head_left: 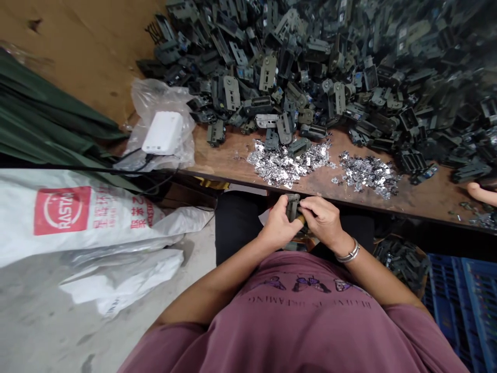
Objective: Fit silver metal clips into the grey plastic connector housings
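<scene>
The light was even and fairly dim, with soft shadows under the edge of the surface (217,166). The small metal pieces (287,163) glinted brightly, and the white box (163,132) looked nearly washed out. Wide-angle distortion bent the edges, and the pile of dark parts (446,62) at upper right was smeared and out of focus.
</scene>
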The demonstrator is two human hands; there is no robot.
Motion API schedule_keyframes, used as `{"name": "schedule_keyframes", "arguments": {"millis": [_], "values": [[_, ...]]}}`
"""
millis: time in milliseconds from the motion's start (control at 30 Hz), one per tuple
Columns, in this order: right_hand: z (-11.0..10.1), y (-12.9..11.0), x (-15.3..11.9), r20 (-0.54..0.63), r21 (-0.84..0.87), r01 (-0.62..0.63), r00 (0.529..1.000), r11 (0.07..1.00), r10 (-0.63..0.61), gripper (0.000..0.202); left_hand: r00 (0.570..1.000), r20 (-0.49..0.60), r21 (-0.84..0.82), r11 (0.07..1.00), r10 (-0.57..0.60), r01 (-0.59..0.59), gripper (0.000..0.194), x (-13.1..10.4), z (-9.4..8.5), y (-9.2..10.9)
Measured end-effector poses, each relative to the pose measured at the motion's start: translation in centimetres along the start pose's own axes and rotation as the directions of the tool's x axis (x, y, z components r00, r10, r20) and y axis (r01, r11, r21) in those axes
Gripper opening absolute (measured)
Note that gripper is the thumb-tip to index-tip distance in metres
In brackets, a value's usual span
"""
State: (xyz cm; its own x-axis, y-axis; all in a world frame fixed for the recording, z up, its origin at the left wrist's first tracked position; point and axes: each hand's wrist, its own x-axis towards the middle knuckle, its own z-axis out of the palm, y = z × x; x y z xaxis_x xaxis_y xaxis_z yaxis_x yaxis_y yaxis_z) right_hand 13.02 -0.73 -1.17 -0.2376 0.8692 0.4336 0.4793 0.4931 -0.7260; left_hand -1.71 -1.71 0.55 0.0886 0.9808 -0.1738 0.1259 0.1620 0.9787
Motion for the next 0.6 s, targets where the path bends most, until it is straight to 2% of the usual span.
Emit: {"name": "schedule_keyframes", "arguments": {"millis": [100,200,267,333,400,467,533,600], "values": [[-0.1,0.0,-0.4,0.072,-0.048,0.031,0.997,0.998,-0.027,0.02,1.0,-0.006,0.126,0.992,0.017,-0.016,0.03,-0.3,-0.4,0.0],[-1.0,-0.3,-0.2,0.158,0.044,0.06,0.985,0.997,-0.067,0.018,0.999,0.043,0.202,0.979,0.019,-0.027,0.035,-0.5,-1.1,0.5],[-1.7,-0.7,0.0,0.135,0.107,0.041,0.989,0.993,-0.056,0.018,0.994,0.087,0.23,0.969,0.071,-0.09,0.036,-0.5,-1.6,0.8],[-2.2,-0.9,0.0,0.084,0.115,-0.01,0.996,0.993,0.0,0.021,0.982,0.104,0.246,0.953,0.157,-0.178,0.026,-0.4,-2.0,1.0],[-2.3,-1.0,-0.3,0.08,0.104,-0.059,0.996,0.993,0.05,0.02,0.971,0.07,0.242,0.94,0.23,-0.24,0.019,-0.4,-2.4,1.2],[-2.1,-1.0,-0.8,0.116,0.103,-0.079,0.991,0.992,0.067,0.017,0.965,0.003,0.223,0.941,0.262,-0.256,0.023,-0.4,-2.8,1.3],[-1.7,-1.0,-1.4,0.147,0.106,-0.077,0.987,0.991,0.061,0.015,0.962,-0.064,0.186,0.951,0.265,-0.249,0.026,-0.4,-3.0,1.3],[-1.3,-1.0,-1.7,0.168,0.105,-0.075,0.984,0.992,0.056,0.015,0.969,-0.086,0.1,0.969,0.233,-0.224,0.022,-0.3,-3.3,1.3]]}}
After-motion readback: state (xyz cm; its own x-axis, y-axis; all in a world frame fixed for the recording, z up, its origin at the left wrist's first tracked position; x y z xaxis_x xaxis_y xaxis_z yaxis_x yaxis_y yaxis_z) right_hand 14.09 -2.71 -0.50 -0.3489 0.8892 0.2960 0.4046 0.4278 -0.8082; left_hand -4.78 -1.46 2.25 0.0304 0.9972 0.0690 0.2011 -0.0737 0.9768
